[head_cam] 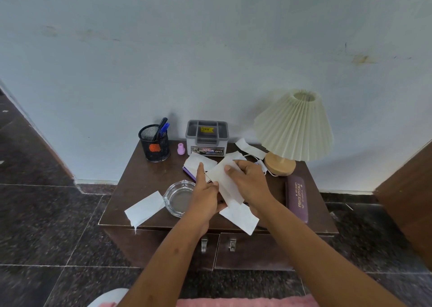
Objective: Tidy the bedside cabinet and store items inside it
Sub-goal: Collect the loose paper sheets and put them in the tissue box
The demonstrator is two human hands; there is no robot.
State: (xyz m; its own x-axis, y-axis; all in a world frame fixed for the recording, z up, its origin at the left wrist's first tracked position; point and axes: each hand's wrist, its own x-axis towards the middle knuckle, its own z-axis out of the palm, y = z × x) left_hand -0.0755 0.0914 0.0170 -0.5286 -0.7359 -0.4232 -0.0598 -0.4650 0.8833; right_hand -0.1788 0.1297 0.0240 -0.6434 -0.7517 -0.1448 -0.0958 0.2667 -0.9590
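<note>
While I pick up loose paper, the bedside cabinet [140, 180] is not tidy yet. I think I am at the step of piling the slips. Left of the glass ashtray [178, 198] one white slip [145, 207] hangs over the front edge, so it could fall. Behind the ashtray and to its left stands the pen pot [154, 143], with bare wood between them, good room to move. My left hand [205, 197] is just right of the ashtray; its thumb and fingers pinch the paper piece [225, 180]. My right hand [251, 180], further right, curls its fingers over the top of the same piece. Under my hands, right of the ashtray, a second slip [242, 216] pokes past the front edge too. Far right of the ashtray are the lamp [294, 129] and the purple case [298, 198], so that side is tight. Next I should grab the hanging slips, then free one hand for the doors [247, 253], shut below the ashtray.
</note>
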